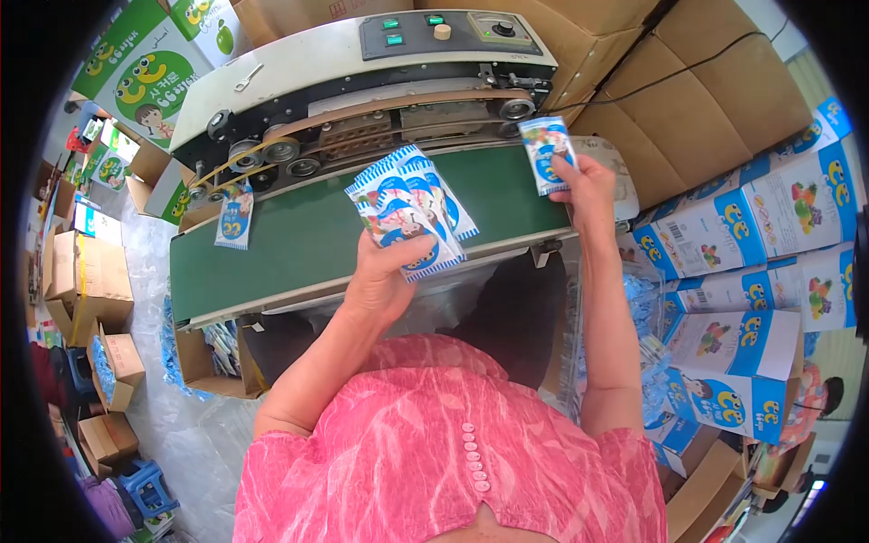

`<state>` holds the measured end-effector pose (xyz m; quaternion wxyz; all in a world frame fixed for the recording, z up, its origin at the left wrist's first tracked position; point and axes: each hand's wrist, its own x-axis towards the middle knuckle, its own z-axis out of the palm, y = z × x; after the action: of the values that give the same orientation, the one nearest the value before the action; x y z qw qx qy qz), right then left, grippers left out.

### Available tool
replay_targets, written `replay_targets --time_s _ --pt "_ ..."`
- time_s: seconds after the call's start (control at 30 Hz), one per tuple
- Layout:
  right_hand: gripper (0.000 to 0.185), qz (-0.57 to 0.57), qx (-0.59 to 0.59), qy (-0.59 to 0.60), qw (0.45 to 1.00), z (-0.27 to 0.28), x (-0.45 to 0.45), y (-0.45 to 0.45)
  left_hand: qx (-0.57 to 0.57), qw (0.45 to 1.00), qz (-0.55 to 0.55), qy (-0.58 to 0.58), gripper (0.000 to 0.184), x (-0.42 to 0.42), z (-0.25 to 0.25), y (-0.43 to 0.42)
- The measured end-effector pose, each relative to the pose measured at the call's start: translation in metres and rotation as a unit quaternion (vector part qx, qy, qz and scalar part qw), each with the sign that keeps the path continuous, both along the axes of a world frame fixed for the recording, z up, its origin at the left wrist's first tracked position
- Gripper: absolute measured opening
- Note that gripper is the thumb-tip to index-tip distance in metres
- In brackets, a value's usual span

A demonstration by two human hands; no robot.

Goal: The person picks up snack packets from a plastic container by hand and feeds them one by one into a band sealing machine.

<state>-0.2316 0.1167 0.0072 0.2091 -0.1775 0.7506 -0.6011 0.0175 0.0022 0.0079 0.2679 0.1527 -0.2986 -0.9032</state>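
A fanned bunch of several blue-and-white candy sachets (412, 213) is gripped in my left hand (385, 271), thumb on top, above the green conveyor belt (299, 240). My right hand (588, 185) pinches a single sachet (545, 154) upright by its lower right side, near the right end of the belt. Behind both hands stands a band sealing machine (362, 90) with rollers and a brown band. At its left end another sachet (235, 217) hangs by its top edge from the rollers, over the belt.
Blue-and-white printed cartons (751, 226) are stacked on the right. A clear plastic crate (647, 308) of blue sachets stands beside my right arm. Below the belt's left end sits an open cardboard box (204, 357) with sachets. Brown cartons (86, 271) and a blue stool (145, 489) are at far left.
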Motion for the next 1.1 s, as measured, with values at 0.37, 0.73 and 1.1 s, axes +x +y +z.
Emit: replay_targets --time_s 0.37,0.73,1.1 --pt "0.018 0.022 0.036 0.082 0.996 -0.003 0.014 -0.033 0.022 0.999 0.001 -0.029 0.045 -0.004 0.004 0.004" --pt "0.01 0.175 -0.125 0.039 0.976 0.024 0.096 -0.001 -0.006 1.0 0.003 -0.003 0.043 -0.01 0.008 0.007" --pt "0.018 0.065 -0.134 -0.068 0.987 0.015 0.05 0.025 -0.004 0.999 -0.032 -0.009 0.041 -0.019 0.004 0.012"
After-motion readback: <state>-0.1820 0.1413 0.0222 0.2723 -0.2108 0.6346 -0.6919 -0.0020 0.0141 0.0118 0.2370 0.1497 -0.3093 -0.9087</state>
